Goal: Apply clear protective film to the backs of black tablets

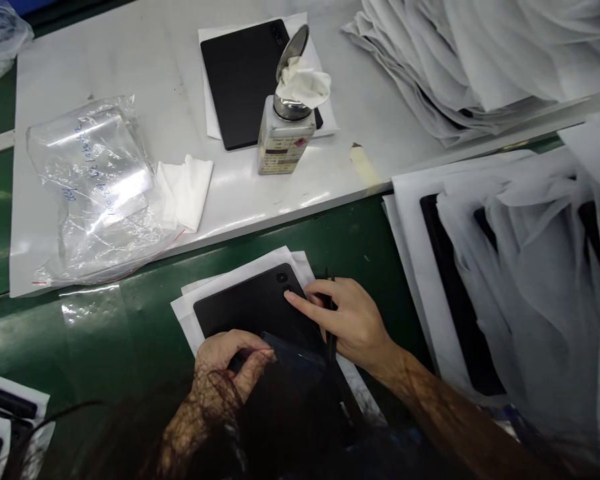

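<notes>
A black tablet [253, 307] lies back up on white sheets on the green belt [130, 333], its camera lenses at the far right corner. My left hand [227, 363] is closed, pinching the edge of a clear film [290, 347] that lies over the tablet's near part. My right hand [347, 320] rests on the tablet's right edge with the forefinger stretched toward the lenses, and black tweezers [330, 313] are held between its fingers.
On the white table [130, 67] stand a solvent dispenser bottle [285, 130] with a wipe in it, a second black tablet [240, 80] on paper, a folded wipe [187, 190] and a clear bag [97, 190]. Stacked white-wrapped tablets [505, 267] fill the right.
</notes>
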### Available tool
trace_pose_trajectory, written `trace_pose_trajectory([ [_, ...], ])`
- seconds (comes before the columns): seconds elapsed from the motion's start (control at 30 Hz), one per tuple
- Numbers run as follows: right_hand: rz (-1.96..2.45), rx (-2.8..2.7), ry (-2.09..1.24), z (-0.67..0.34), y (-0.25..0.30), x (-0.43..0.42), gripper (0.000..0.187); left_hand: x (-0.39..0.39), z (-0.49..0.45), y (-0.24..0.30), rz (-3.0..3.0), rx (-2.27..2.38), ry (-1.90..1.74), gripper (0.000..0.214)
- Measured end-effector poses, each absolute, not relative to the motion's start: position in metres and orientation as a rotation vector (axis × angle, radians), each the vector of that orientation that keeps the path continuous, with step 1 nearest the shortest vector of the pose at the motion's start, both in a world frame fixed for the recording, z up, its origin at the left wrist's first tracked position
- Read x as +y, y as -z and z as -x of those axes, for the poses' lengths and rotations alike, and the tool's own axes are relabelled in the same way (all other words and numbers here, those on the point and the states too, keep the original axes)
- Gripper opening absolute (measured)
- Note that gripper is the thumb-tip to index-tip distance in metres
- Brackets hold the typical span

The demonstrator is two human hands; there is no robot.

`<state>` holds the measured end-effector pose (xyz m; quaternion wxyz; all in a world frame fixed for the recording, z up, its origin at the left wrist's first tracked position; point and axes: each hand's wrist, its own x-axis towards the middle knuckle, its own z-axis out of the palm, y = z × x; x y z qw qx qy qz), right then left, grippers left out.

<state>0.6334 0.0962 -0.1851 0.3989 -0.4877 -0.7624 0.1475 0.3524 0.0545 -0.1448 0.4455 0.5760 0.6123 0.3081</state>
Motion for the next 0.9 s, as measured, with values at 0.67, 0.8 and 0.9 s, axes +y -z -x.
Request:
trace_pose_trajectory([
  [0.67, 1.248, -2.003, -0.229, -0.630, 0.187, 0.118, 0.064, 0.057, -0.360, 0.139, -1.244, 1.451, -0.814, 0.022],
  [0.8, 1.225, -2.060, -0.228, -0.628, 0.184, 0.123, 0.068, 0.057, -0.356, 0.142, -1.277, 1.459, -0.768, 0.023],
  [0.9, 1.166, -2.040, -0.338, -0.627, 0.185, 0.125, 0.075, 0.058, -0.352, 0.144, -1.332, 1.486, -0.707, 0.021],
])
